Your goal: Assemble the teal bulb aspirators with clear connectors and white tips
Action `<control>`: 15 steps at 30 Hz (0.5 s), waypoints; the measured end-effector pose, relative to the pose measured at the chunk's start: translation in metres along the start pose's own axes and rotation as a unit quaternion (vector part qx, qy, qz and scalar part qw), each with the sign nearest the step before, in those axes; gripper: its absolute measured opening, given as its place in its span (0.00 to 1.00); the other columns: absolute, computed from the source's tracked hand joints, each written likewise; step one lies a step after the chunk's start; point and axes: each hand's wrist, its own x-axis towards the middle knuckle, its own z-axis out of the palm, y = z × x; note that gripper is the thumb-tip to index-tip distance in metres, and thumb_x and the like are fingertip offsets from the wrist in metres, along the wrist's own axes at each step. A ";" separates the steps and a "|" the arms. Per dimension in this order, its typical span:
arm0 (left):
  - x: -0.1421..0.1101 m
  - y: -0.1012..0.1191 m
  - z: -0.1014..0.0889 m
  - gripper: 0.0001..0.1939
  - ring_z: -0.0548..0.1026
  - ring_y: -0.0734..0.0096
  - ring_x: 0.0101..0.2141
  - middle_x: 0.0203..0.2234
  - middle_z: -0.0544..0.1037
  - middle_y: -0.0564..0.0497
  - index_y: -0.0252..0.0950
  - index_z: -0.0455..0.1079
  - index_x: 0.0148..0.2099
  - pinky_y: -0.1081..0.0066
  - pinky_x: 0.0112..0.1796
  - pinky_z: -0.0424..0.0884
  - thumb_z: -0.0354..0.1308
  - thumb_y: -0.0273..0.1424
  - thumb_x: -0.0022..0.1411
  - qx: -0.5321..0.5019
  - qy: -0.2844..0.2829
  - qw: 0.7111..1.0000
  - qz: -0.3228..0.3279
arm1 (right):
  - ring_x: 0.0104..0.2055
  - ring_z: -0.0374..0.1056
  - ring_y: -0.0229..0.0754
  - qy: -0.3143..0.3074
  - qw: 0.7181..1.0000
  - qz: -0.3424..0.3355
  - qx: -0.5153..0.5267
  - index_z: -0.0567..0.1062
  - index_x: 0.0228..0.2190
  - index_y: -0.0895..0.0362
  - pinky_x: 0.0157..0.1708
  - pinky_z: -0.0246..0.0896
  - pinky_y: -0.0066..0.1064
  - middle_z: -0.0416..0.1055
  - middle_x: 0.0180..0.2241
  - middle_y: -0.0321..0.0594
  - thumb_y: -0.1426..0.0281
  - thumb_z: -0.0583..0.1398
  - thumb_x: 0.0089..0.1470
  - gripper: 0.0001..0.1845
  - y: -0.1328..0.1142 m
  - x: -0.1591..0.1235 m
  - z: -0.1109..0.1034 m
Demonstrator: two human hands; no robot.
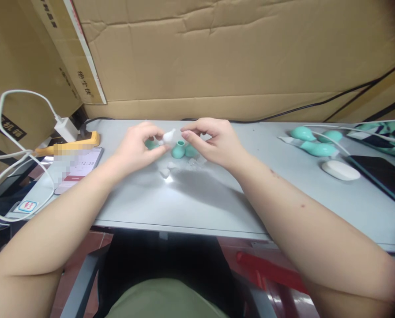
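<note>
- Your green shirt (166, 300) lies nearest.
- Your left hand (137, 145) pinches a white nozzle (169, 136).
- Your right hand (216, 140), thumb and fingers parted, is near a green bulb (178, 151).

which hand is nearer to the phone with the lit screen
Left. The left hand, holding a small white piece, is to the right of the phone; the right hand is farther right, beyond the left.

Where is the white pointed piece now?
In the head view, left of centre: the white pointed piece is in the left hand, beside the middle green bulb.
</note>
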 end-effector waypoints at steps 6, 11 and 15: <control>0.001 0.006 0.001 0.08 0.78 0.58 0.45 0.37 0.85 0.50 0.39 0.80 0.40 0.53 0.56 0.64 0.69 0.38 0.64 0.076 0.006 0.996 -0.040 | 0.33 0.72 0.43 -0.025 0.999 -0.022 -0.024 0.84 0.34 0.55 0.37 0.65 0.36 0.80 0.30 0.41 0.63 0.62 0.68 0.14 0.002 0.000 0.002; 0.006 0.012 0.003 0.06 0.77 0.54 0.48 0.38 0.86 0.49 0.39 0.80 0.40 0.48 0.58 0.59 0.69 0.36 0.65 0.146 -0.007 0.986 -0.078 | 0.32 0.72 0.42 -0.024 0.999 -0.033 -0.035 0.84 0.33 0.55 0.36 0.64 0.36 0.80 0.29 0.41 0.64 0.61 0.67 0.14 0.004 0.000 0.003; 0.009 0.013 0.006 0.05 0.76 0.51 0.49 0.39 0.87 0.49 0.40 0.81 0.40 0.47 0.57 0.57 0.69 0.35 0.65 0.173 -0.008 0.981 -0.086 | 0.31 0.72 0.42 -0.027 0.998 -0.036 -0.046 0.84 0.33 0.55 0.36 0.64 0.36 0.81 0.29 0.41 0.65 0.61 0.67 0.14 0.008 0.000 0.003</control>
